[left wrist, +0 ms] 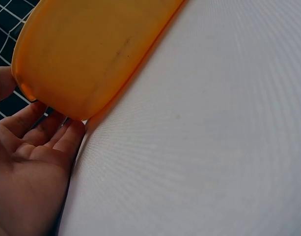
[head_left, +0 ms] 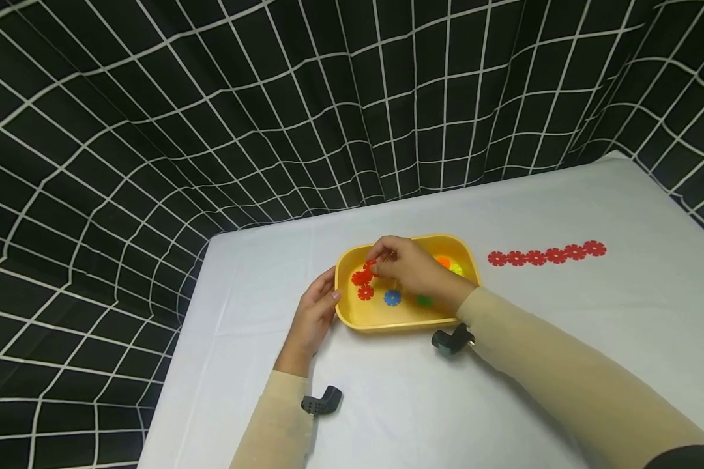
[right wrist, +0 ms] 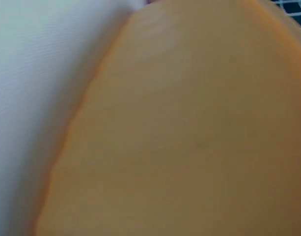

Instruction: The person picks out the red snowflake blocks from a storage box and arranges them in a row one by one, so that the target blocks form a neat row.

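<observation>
A yellow plastic tray [head_left: 381, 324] stands on the white table. My left hand [head_left: 315, 311] grips its left end, the thumb at the rim and the fingers against the outer wall; the left wrist view shows the same hand [left wrist: 37, 152] on the tray's wall [left wrist: 101, 54]. Inside the tray, my right hand [head_left: 410, 266] pinches a red flower-shaped plastic disc [head_left: 369, 265] between thumb and fingertips. Other red discs [head_left: 366, 292] lie just below it. The tray's outer wall [right wrist: 179, 118] fills the right wrist view, which hides the right hand.
A blue disc [head_left: 392, 298], a green disc [head_left: 425, 300], an orange disc [head_left: 443, 261] and a yellow-green disc [head_left: 455, 268] lie in the tray. Right of it, several red discs form a joined row [head_left: 536, 258] on the white tablecloth [head_left: 563, 339]. A black gridded curtain [head_left: 305, 117] hangs behind.
</observation>
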`<state>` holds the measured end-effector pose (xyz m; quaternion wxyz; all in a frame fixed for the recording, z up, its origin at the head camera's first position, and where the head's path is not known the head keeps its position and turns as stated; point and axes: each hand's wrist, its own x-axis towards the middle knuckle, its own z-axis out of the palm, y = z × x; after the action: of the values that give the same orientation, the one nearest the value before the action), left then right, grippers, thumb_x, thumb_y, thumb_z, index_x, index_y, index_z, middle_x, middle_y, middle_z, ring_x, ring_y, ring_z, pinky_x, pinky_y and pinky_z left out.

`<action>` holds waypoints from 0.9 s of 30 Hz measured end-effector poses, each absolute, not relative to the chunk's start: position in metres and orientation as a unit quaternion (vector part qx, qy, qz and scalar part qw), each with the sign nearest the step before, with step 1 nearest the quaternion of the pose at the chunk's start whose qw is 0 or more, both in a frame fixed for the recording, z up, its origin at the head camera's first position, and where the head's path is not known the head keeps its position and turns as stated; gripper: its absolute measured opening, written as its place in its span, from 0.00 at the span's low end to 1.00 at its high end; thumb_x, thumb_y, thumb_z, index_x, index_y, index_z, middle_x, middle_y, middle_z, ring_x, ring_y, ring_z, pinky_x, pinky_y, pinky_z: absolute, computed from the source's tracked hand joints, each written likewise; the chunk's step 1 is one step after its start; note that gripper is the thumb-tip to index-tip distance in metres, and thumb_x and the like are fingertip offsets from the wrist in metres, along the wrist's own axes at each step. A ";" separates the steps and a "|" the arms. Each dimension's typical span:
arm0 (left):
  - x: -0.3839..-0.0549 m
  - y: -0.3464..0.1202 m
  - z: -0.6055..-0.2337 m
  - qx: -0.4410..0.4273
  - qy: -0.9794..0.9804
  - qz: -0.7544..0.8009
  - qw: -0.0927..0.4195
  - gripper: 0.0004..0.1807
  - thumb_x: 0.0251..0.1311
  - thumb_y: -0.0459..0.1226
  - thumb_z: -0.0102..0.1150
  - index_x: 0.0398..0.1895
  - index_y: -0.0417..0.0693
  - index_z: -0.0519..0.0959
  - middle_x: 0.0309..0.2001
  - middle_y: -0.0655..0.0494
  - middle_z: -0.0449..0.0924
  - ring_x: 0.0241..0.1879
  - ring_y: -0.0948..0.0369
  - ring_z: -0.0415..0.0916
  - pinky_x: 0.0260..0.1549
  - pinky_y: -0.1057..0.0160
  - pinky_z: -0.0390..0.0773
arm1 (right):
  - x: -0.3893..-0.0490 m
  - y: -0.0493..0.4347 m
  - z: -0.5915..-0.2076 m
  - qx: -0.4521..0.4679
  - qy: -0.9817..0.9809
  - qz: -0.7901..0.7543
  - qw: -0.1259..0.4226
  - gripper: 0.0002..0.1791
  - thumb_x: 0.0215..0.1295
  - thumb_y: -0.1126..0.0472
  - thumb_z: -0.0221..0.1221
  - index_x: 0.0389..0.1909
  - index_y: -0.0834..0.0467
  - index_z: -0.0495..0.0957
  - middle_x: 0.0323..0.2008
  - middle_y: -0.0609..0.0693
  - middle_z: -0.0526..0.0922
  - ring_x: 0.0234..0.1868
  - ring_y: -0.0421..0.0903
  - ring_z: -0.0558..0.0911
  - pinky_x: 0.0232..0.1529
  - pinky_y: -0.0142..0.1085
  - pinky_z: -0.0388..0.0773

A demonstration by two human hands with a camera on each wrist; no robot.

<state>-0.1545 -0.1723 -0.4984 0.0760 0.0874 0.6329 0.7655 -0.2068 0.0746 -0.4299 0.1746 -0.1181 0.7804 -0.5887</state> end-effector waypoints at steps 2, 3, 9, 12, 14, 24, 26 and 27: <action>-0.155 -0.172 -0.499 0.084 0.635 0.765 0.074 0.29 0.79 0.28 0.50 0.81 0.35 0.66 0.79 0.43 0.67 0.78 0.49 0.65 0.73 0.56 0.70 | -0.206 0.078 -0.426 -0.115 0.770 -0.602 0.178 0.08 0.78 0.65 0.66 0.53 0.59 0.83 0.46 0.57 0.81 0.46 0.59 0.83 0.55 0.51 0.86; -0.155 -0.172 -0.499 0.084 0.635 0.764 0.073 0.29 0.79 0.28 0.50 0.81 0.35 0.66 0.79 0.44 0.68 0.78 0.49 0.65 0.73 0.56 0.70 | -0.206 0.080 -0.425 -0.115 0.767 -0.606 0.178 0.08 0.78 0.65 0.66 0.53 0.60 0.83 0.46 0.58 0.81 0.46 0.59 0.83 0.56 0.51 0.86; -0.155 -0.172 -0.499 0.080 0.643 0.758 0.070 0.29 0.79 0.29 0.50 0.81 0.36 0.67 0.79 0.44 0.68 0.78 0.50 0.65 0.73 0.57 0.70 | -0.203 0.095 -0.418 -0.103 0.754 -0.621 0.187 0.12 0.78 0.65 0.65 0.58 0.61 0.81 0.49 0.60 0.80 0.50 0.60 0.84 0.61 0.55 0.84; -0.154 -0.171 -0.499 0.079 0.645 0.757 0.069 0.29 0.79 0.29 0.50 0.81 0.36 0.67 0.79 0.44 0.68 0.78 0.50 0.65 0.73 0.57 0.70 | -0.203 0.103 -0.417 -0.105 0.758 -0.618 0.183 0.12 0.78 0.65 0.65 0.58 0.61 0.81 0.49 0.60 0.80 0.51 0.62 0.84 0.61 0.56 0.84; -0.153 -0.171 -0.497 0.080 0.645 0.756 0.069 0.29 0.79 0.29 0.50 0.81 0.36 0.66 0.79 0.44 0.68 0.78 0.49 0.65 0.73 0.56 0.69 | -0.201 0.109 -0.415 -0.104 0.760 -0.616 0.179 0.12 0.78 0.65 0.65 0.58 0.61 0.80 0.49 0.61 0.80 0.51 0.63 0.85 0.61 0.56 0.84; -0.154 -0.172 -0.498 0.085 0.640 0.760 0.071 0.30 0.79 0.29 0.50 0.82 0.33 0.65 0.80 0.40 0.65 0.79 0.45 0.63 0.73 0.56 0.69 | -0.192 0.137 -0.411 -0.104 0.781 -0.598 0.148 0.12 0.78 0.63 0.66 0.56 0.60 0.79 0.51 0.60 0.81 0.49 0.58 0.87 0.56 0.47 0.87; -0.154 -0.172 -0.498 0.084 0.640 0.761 0.070 0.30 0.79 0.29 0.50 0.81 0.33 0.65 0.80 0.40 0.65 0.79 0.46 0.63 0.73 0.56 0.69 | -0.190 0.143 -0.411 -0.105 0.782 -0.596 0.146 0.13 0.78 0.62 0.66 0.57 0.60 0.79 0.52 0.59 0.81 0.49 0.57 0.86 0.55 0.43 0.88; -0.154 -0.172 -0.498 0.084 0.640 0.761 0.071 0.30 0.79 0.29 0.50 0.81 0.33 0.65 0.80 0.40 0.65 0.79 0.46 0.63 0.73 0.56 0.69 | -0.189 0.146 -0.411 -0.106 0.783 -0.595 0.144 0.13 0.78 0.62 0.66 0.57 0.60 0.79 0.52 0.59 0.81 0.49 0.57 0.86 0.54 0.41 0.88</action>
<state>-0.1540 -0.1717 -0.4984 0.0707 0.0838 0.6397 0.7608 -0.1890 0.1464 -0.4115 0.1442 -0.1057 0.7835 -0.5951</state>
